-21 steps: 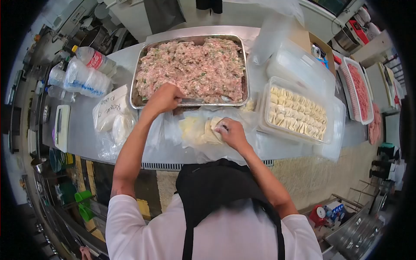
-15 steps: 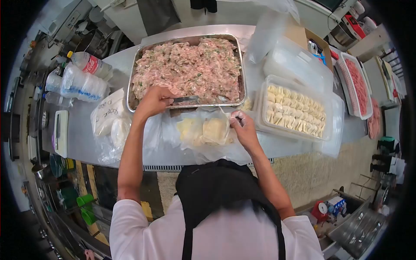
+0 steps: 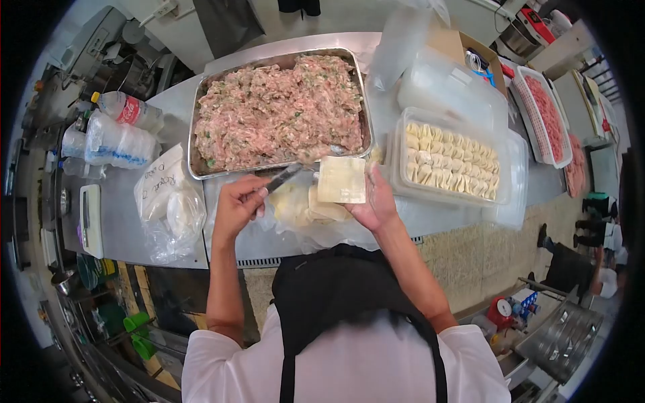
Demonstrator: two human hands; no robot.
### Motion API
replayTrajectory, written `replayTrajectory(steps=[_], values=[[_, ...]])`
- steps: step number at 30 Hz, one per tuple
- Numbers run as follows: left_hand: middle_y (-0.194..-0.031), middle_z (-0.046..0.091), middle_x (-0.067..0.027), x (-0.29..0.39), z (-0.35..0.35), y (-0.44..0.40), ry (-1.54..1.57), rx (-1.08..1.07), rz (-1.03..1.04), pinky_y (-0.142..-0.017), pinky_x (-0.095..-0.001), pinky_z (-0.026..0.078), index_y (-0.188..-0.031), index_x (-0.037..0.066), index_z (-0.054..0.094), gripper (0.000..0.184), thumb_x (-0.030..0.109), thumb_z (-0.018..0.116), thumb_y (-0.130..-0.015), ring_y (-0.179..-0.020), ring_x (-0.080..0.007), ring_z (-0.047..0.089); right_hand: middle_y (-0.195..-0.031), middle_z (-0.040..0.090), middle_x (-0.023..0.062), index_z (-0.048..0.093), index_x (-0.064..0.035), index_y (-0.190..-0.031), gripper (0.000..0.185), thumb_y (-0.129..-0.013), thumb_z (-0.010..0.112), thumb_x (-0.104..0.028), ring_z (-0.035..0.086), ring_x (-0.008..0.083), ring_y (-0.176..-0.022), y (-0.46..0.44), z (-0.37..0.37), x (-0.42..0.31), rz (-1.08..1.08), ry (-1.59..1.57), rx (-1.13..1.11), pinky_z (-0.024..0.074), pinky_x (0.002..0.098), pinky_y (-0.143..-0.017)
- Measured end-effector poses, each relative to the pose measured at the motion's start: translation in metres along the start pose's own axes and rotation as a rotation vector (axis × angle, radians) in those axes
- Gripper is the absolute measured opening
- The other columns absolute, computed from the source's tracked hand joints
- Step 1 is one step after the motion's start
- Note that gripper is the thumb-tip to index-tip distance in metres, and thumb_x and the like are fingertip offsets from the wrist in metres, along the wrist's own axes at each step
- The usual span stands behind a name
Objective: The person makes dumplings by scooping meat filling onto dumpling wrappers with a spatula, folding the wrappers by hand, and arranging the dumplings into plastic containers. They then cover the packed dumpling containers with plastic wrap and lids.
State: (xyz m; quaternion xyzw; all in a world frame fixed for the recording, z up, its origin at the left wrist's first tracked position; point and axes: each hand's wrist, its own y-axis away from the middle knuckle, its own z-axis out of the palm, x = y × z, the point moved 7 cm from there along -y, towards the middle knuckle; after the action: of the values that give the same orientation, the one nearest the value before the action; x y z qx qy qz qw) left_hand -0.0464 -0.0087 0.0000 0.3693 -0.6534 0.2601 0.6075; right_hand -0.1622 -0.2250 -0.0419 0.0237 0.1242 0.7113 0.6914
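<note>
My left hand (image 3: 240,203) is closed around the handle of a knife (image 3: 285,177), whose tip carries a little meat filling near the tray's front rim. On my right hand (image 3: 377,200) lies a square dumpling wrapper (image 3: 342,180), flat and facing up, held along its right and lower edges. Below it, a stack of wrappers (image 3: 327,207) rests on clear plastic sheeting (image 3: 336,232). Just beyond both hands stands a metal tray (image 3: 367,119) filled with minced meat filling (image 3: 279,111) flecked with green. To the right, a plastic container (image 3: 443,199) holds rows of folded dumplings (image 3: 451,161).
Plastic lids (image 3: 450,101) lean behind the container. Further right is a white basket (image 3: 563,161) of ground meat. At left are a bagged item (image 3: 165,191), a soda bottle (image 3: 129,111) and wrapped cups (image 3: 121,140). Another person (image 3: 571,269) is at the far right.
My right hand has lifted a wrapper off the stack and turned palm up beneath it. The knife in my left hand has come out of the filling and tilted toward the wrapper.
</note>
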Motion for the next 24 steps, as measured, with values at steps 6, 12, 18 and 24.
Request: replayTrajectory(steps=[6,12,18,24], values=[[-0.088,0.064,-0.0052,0.017,0.044,0.018,-0.439,0.108,0.312,-0.060,-0.0247,0.044,-0.102,0.005,0.077,0.026,-0.003,0.074,-0.078,-0.070,-0.0121,0.060,-0.138,0.053,0.0186,0.047,-0.0023,-0.136,0.047,-0.106,0.041,-0.038,0.051,0.0355,-0.128,-0.016,-0.010,0.008,-0.043,0.011,0.133,0.0383,0.0533,-0.111],[-0.074,0.060,-0.0102,0.062,0.049,0.036,-0.558,0.146,0.268,-0.058,-0.0317,0.045,-0.097,0.005,0.077,0.023,-0.003,0.075,-0.076,-0.065,-0.0226,0.059,-0.126,0.060,0.0153,0.052,-0.0014,-0.127,0.036,-0.106,0.043,-0.029,0.059,0.0293,-0.117,-0.017,-0.036,-0.005,-0.237,0.100,0.337,0.0440,0.0484,-0.106],[-0.072,0.058,-0.0096,0.044,0.068,0.031,-0.677,-0.013,0.243,-0.060,-0.0296,0.045,-0.099,0.002,0.076,0.024,-0.008,0.072,-0.077,-0.066,-0.0198,0.058,-0.119,0.062,0.0136,0.054,-0.0006,-0.124,0.032,-0.106,0.044,-0.025,0.062,0.0286,-0.110,-0.020,-0.047,-0.008,-0.301,0.173,0.382,0.0468,0.0461,-0.101],[-0.077,0.061,-0.0120,0.047,0.087,0.019,-0.638,0.030,0.395,-0.058,-0.0319,0.047,-0.104,0.003,0.075,0.028,-0.007,0.071,-0.079,-0.065,-0.0228,0.061,-0.120,0.063,0.0129,0.054,-0.0005,-0.126,0.032,-0.106,0.042,-0.023,0.061,0.0273,-0.111,-0.022,-0.027,-0.014,-0.374,0.098,0.323,0.0456,0.0466,-0.103]])
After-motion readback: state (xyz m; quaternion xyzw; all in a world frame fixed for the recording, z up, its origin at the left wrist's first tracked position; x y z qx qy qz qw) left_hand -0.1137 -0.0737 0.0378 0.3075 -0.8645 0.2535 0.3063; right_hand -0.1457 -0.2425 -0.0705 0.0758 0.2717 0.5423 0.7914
